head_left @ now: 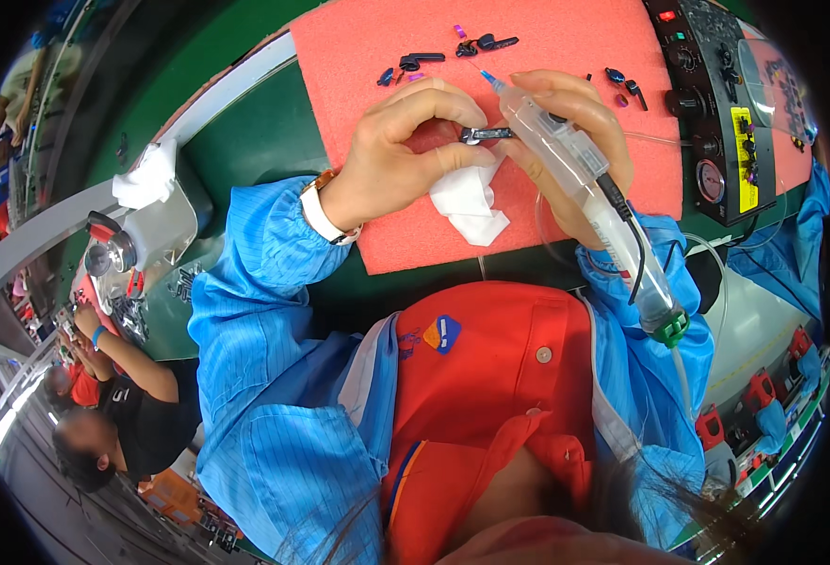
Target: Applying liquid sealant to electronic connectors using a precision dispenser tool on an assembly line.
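Observation:
Over the pink foam mat (349, 85), my left hand (391, 155) pinches a small black stick-shaped part, like an earbud stem (492, 134), between thumb and fingers. My right hand (589, 122) wraps around a clear dispensing syringe (549, 132) with a blue needle base, which points up and to the left beyond the part. Fingers of my right hand come close to the part's right end; whether they touch it is unclear. A crumpled white tissue (471, 209) hangs below my left fingers. Several black earbud pieces (422, 59) lie on the mat beyond my hands.
A black control box (716, 113) with knobs and a gauge stands to the right, and a thin tube crosses the mat toward it. The syringe's green cap (669, 328) carries a hose. Left stand a dispenser bottle (156, 231) and a white tissue wad (146, 176). Another person (142, 405) works at left.

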The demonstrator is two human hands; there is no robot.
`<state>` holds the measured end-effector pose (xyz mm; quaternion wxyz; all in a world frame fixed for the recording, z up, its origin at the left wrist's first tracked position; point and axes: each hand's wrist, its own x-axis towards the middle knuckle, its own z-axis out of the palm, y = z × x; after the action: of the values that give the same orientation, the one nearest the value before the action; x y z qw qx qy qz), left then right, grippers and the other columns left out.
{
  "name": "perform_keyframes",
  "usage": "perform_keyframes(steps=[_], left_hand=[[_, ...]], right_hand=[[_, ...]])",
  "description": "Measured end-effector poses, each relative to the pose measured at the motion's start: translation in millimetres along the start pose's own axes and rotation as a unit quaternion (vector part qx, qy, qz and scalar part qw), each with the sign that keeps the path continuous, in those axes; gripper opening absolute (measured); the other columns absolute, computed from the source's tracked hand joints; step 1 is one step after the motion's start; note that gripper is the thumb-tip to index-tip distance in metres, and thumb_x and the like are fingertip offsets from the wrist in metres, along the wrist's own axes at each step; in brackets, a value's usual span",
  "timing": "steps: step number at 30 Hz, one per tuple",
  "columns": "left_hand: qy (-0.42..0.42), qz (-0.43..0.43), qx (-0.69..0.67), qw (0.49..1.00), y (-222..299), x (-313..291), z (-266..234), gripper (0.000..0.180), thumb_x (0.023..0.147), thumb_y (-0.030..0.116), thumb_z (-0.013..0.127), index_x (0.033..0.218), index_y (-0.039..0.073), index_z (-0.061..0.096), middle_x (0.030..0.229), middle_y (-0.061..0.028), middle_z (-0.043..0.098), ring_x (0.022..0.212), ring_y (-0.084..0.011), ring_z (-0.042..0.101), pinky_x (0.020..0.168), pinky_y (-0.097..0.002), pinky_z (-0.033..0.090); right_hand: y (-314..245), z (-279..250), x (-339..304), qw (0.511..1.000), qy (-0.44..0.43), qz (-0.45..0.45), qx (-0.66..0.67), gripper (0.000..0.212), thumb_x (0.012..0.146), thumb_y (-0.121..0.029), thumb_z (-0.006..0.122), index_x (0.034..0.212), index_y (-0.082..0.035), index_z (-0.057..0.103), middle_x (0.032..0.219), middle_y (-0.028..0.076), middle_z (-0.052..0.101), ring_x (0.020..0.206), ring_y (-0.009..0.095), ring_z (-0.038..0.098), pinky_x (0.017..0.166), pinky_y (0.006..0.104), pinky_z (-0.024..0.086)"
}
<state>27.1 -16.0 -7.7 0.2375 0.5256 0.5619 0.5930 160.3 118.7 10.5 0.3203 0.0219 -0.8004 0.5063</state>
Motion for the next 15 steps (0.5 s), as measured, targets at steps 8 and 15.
perform_keyframes(steps=[8,15], left_hand=[[-0.008,-0.062,-0.03,0.998,4.9,-3.0,3.3,0.028,0.065,0.001,0.071,0.089,0.002,0.057,0.083,-0.0035,0.056,0.071,-0.0087,0.052,0.06,-0.021,0.044],[-0.003,-0.018,0.153,0.988,34.6,-10.7,-3.6,0.032,0.065,0.005,0.07,0.093,0.002,0.057,0.082,-0.0076,0.055,0.071,-0.0179,0.055,0.061,-0.0264,0.046]], right_hand=[[-8.2,7.0,-1.8,0.994,0.076,0.057,0.06,0.037,0.064,0.008,0.067,0.098,-0.001,0.055,0.101,0.015,0.055,0.093,0.024,0.055,0.077,0.0302,0.046],[-1.7,-3.5,-3.9,0.999,0.02,-0.008,-0.032,0.043,0.067,0.009,0.065,0.104,-0.001,0.045,0.11,0.02,0.048,0.096,0.025,0.053,0.074,0.0319,0.051]])
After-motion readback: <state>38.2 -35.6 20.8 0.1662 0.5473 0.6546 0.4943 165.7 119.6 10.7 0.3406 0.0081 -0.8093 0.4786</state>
